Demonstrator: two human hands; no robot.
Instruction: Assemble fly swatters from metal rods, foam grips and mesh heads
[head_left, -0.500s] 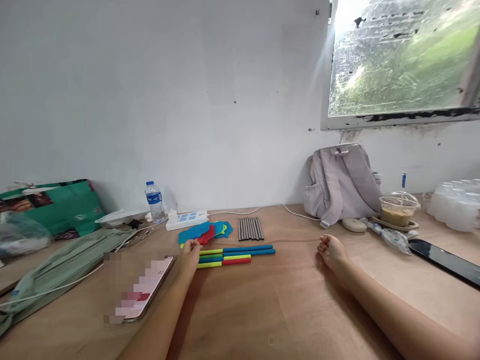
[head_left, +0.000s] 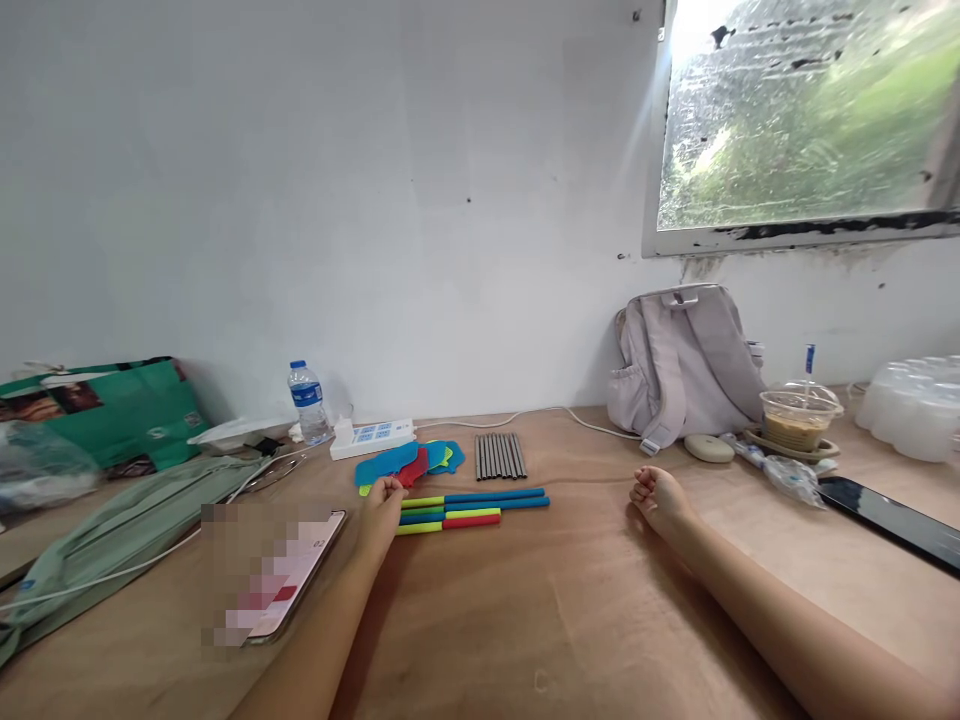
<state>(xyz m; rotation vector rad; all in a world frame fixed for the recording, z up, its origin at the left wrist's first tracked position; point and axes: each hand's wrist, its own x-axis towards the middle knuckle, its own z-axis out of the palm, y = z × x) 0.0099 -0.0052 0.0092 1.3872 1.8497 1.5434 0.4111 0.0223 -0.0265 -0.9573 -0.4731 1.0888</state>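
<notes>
My left hand [head_left: 382,508] rests on the table with its fingers curled together, and I see nothing in them. It covers the left ends of several coloured tubes [head_left: 495,503], which lie side by side in yellow, blue, green and red. Just beyond its fingertips is a loose pile of flat blue, red and yellow-green shapes [head_left: 387,461]. A row of slim dark grey rods [head_left: 501,457] lies behind the tubes. Well off to the right, my right hand [head_left: 660,500] lies on the table, its fingers folded in a loose fist that holds nothing.
To my left are a phone [head_left: 300,575], a green cloth strap bag [head_left: 135,530] and a water bottle [head_left: 308,402]. A white power strip [head_left: 373,438] sits by the wall. On the right stand a backpack [head_left: 682,370], a drink cup [head_left: 796,420] and a dark phone-like slab [head_left: 892,520].
The view has shifted very slightly. My right hand has edged a little left, and my left hand has barely moved; the tubes, rods and flat shapes lie as before.
</notes>
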